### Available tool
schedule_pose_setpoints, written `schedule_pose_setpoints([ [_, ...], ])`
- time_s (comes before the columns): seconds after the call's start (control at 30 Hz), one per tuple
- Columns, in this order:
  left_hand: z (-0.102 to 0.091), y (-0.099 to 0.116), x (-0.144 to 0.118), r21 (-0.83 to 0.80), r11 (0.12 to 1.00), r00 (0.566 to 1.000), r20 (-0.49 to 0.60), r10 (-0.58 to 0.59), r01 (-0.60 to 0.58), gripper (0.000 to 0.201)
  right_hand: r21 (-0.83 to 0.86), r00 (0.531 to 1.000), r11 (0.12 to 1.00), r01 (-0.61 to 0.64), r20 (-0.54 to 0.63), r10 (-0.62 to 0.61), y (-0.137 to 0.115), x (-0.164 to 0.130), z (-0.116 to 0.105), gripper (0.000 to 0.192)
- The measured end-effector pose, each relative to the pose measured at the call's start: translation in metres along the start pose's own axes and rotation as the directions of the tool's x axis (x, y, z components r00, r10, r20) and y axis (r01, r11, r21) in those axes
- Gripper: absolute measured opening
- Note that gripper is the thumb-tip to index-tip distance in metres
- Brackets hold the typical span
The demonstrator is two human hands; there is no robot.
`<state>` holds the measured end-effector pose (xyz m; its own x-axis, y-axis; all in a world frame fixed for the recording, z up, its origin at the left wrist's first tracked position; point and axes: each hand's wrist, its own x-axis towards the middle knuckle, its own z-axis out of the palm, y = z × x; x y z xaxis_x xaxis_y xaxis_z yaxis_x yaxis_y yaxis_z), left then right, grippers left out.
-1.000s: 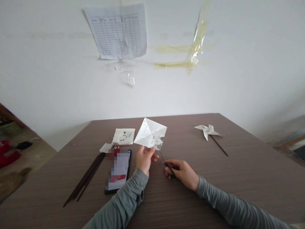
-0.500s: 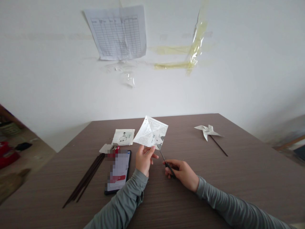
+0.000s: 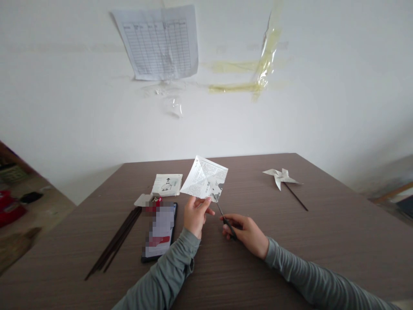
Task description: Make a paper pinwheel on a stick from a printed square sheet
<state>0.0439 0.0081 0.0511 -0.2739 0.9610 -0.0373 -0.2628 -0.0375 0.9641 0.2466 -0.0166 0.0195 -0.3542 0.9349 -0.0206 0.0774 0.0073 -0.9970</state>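
My left hand (image 3: 195, 214) pinches the lower edge of a square sheet of printed paper (image 3: 205, 176), with diagonal creases running across it. The sheet is held up above the table. In my right hand (image 3: 247, 231) is a pair of scissors (image 3: 228, 224) with dark handles, gripped with the fingers around them. The blades point up and to the left and meet the paper near its lower corner, beside my left fingertips. How far they have cut in is too small to tell.
On the brown table (image 3: 277, 267), a paper pinwheel (image 3: 281, 177) on a dark stick lies at the right. At the left are a stack of paper squares (image 3: 167, 185), a small opened box (image 3: 144, 200), several dark sticks (image 3: 116, 241) and a phone (image 3: 163, 228). A white wall stands behind.
My right hand and the scissors have shifted very slightly up and left. The paper and my left hand look nearly the same.
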Motion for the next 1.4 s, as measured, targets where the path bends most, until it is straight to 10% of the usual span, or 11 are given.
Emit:
schedule_pose_setpoints([
  [1.4,0.0021,-0.0019,-0.0046,0.008,0.999,0.999,0.037,-0.04,0.039,0.067,-0.006,0.999,1.0,0.014,-0.04,-0.014,-0.0038,0.0,0.0043,0.053],
])
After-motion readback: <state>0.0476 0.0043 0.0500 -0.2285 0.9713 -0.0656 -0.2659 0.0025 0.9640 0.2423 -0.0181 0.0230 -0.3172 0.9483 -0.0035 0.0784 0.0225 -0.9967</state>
